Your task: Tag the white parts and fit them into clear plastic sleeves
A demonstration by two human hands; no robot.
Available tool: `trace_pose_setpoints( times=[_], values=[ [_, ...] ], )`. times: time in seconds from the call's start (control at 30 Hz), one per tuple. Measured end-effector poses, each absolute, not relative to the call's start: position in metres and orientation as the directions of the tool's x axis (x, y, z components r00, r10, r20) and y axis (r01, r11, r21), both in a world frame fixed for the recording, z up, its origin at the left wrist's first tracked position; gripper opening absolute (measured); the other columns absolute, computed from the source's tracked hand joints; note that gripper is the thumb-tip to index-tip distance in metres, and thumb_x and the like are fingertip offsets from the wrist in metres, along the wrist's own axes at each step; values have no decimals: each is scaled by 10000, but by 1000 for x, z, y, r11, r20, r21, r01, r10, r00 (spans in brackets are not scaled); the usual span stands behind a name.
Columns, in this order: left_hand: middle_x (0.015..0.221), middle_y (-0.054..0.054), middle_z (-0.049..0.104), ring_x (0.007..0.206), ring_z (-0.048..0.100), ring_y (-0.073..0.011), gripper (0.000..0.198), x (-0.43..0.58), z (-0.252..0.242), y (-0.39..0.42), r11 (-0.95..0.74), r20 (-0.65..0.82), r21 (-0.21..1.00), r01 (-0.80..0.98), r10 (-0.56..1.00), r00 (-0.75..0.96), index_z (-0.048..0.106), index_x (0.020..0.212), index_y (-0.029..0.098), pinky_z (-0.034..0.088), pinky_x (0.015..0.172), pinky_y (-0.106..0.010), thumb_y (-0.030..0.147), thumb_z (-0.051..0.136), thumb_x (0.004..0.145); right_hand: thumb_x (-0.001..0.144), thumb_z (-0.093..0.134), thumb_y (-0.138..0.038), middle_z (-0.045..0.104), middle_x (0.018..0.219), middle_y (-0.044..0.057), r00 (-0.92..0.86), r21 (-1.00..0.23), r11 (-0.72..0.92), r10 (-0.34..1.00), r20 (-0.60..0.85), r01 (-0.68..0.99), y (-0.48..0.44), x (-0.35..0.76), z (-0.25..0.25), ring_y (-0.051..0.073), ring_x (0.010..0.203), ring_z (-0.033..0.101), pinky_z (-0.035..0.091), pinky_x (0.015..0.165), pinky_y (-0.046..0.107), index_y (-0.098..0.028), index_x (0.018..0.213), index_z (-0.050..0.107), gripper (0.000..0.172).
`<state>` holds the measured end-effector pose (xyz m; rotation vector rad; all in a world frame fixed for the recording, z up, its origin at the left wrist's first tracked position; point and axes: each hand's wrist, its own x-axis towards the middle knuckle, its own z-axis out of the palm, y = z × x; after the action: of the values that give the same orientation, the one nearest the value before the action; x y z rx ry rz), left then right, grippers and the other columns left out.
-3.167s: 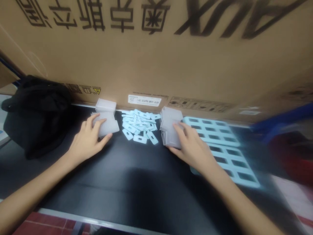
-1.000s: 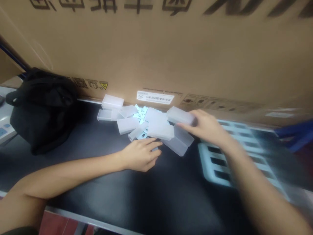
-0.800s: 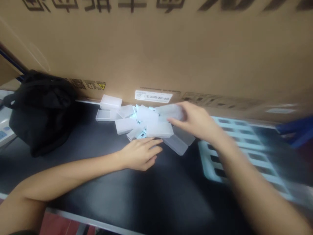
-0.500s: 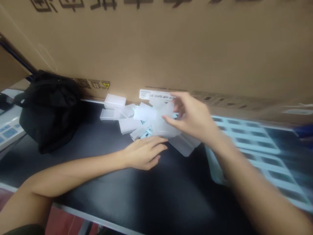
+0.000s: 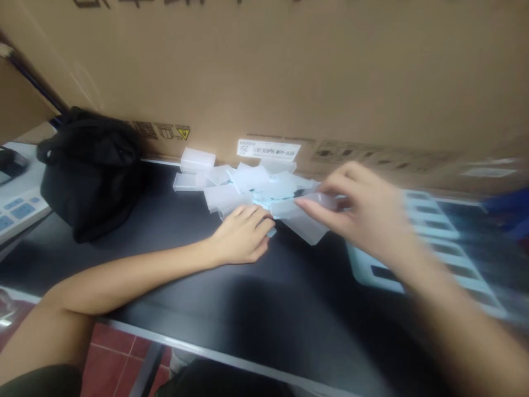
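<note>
Several frosted, translucent plastic boxes and sleeves (image 5: 223,196) lie in a loose pile on the black table (image 5: 185,300), with thin light-blue pieces (image 5: 275,190) among them. My left hand (image 5: 243,234) rests at the near edge of the pile, its fingers curled down. The corner of a small light-blue piece (image 5: 271,232) shows at its fingertips; the rest is hidden. To the right, my right hand (image 5: 351,207) is closed, thumb against fingers, on a translucent plastic box (image 5: 320,199). Motion blurs the hand and hides part of the box. A flat translucent flap (image 5: 306,225) lies just below it.
A large cardboard box (image 5: 264,77) walls off the back. At the left stand a black bag (image 5: 88,171) and a white power strip (image 5: 22,209) with blue sockets. A pale-blue slotted tray (image 5: 372,264) lies at the right, partly behind my right forearm. Something blue (image 5: 508,212) is at the far right.
My right hand has moved right and slightly down from above the pile, now with a plastic box in it. My left fingers have curled in from a looser spread. The view has shifted slightly.
</note>
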<state>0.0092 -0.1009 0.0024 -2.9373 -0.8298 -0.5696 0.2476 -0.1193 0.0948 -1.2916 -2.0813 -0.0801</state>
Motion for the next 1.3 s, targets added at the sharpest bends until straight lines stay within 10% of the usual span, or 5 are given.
trace_pose_setpoints(
  times=[0.2, 0.43, 0.77, 1.3],
  values=[
    [1059, -123, 678, 1102, 592, -280, 270, 7, 1, -118, -938, 301, -10, 348, 328, 895, 727, 1057, 152, 496, 970, -431, 276, 490, 1019, 907, 688, -509, 595, 785, 46, -249, -261, 462, 780, 574, 847, -136, 257, 65, 182, 599, 535, 462, 586, 358, -248, 786, 593, 302],
    [1275, -106, 566, 1116, 574, -243, 303, 4, 0, -139, -905, 293, 304, 298, 387, 874, 675, 1247, 251, 558, 854, -352, 301, 594, 959, 899, 679, -402, 687, 782, 5, -198, -330, 429, 811, 550, 841, -169, 269, 55, 201, 622, 655, 526, 623, 345, -276, 1197, 654, 324],
    [1041, -52, 672, 882, 650, -185, 460, 7, 0, -124, -644, 221, 691, 327, 619, 753, 478, 1130, 218, 539, 766, -329, 313, 764, 783, 915, 692, -212, 758, 926, 13, -453, -296, 718, 649, 612, 630, -179, 260, 57, 121, 621, 672, 574, 606, 253, -249, 1125, 663, 215],
    [924, -2, 639, 818, 627, -173, 389, 8, 0, -121, -693, 230, 603, 395, 625, 746, 543, 1037, 209, 482, 729, -291, 401, 779, 794, 967, 618, -254, 795, 976, 10, -553, -345, 746, 659, 510, 570, -183, 248, 58, 158, 660, 707, 605, 639, 300, -299, 1183, 742, 253]
  ],
)
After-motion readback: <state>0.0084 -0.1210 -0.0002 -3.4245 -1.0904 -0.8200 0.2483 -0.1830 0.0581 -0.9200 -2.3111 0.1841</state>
